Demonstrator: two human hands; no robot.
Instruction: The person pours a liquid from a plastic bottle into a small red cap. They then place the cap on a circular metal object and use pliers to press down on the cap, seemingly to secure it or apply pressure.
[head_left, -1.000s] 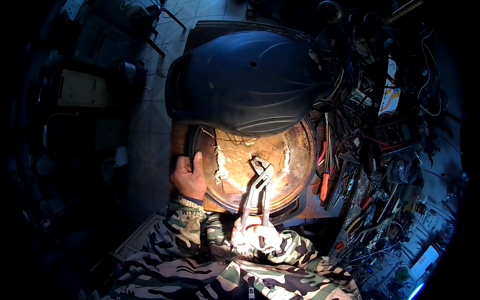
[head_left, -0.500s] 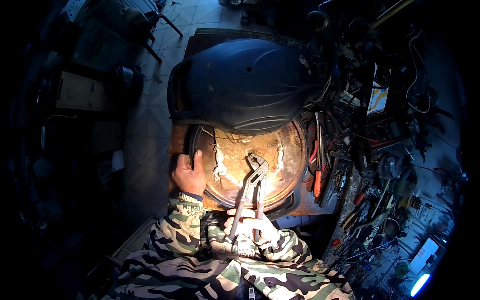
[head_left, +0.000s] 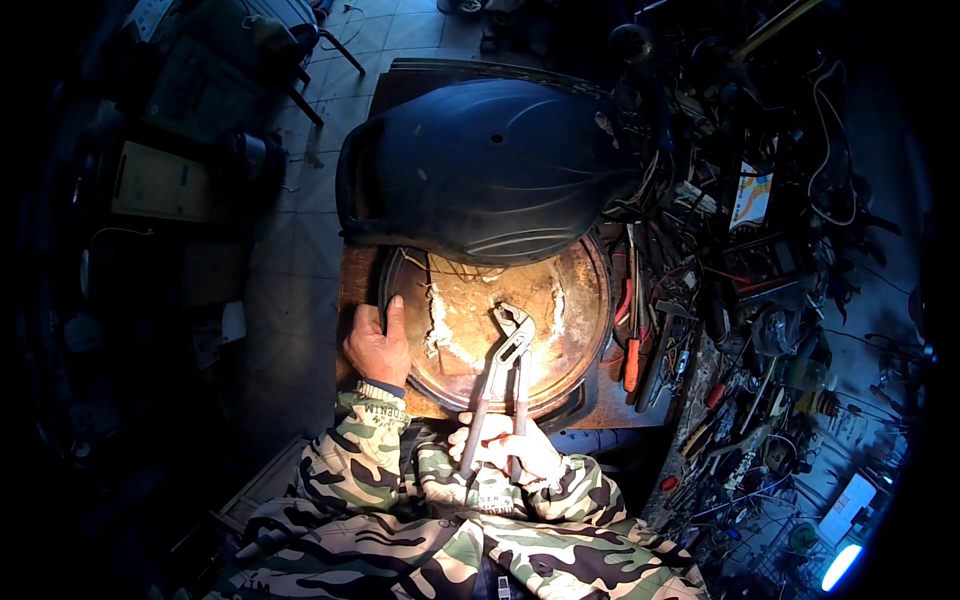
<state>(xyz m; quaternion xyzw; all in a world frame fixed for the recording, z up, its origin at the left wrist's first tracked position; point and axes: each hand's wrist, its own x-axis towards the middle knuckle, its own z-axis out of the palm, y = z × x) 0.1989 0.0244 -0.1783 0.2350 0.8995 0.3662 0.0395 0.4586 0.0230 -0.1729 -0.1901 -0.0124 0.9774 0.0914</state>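
Note:
A round, rusty metal pan with a dark rim lies in front of me, lit brightly. Whitish crusty strips run along both sides of its brown face. My left hand is closed on the pan's left rim, thumb on top; its other fingers are partly hidden beneath. My right hand holds slip-joint pliers by the two long grey handles, close to my body. The pliers' jaws point away from me, over the middle of the pan. I cannot tell whether the jaws touch its surface.
A large dark plastic cover lies beyond the pan, overlapping its far edge. On the right are an orange-handled screwdriver, a multimeter and heaps of tools and wires. Wooden table shows at left. A lamp glows lower right.
The fingers of my right hand have shifted slightly on the pliers' handles, and the jaws sit a touch farther away. My left hand stays on the rim.

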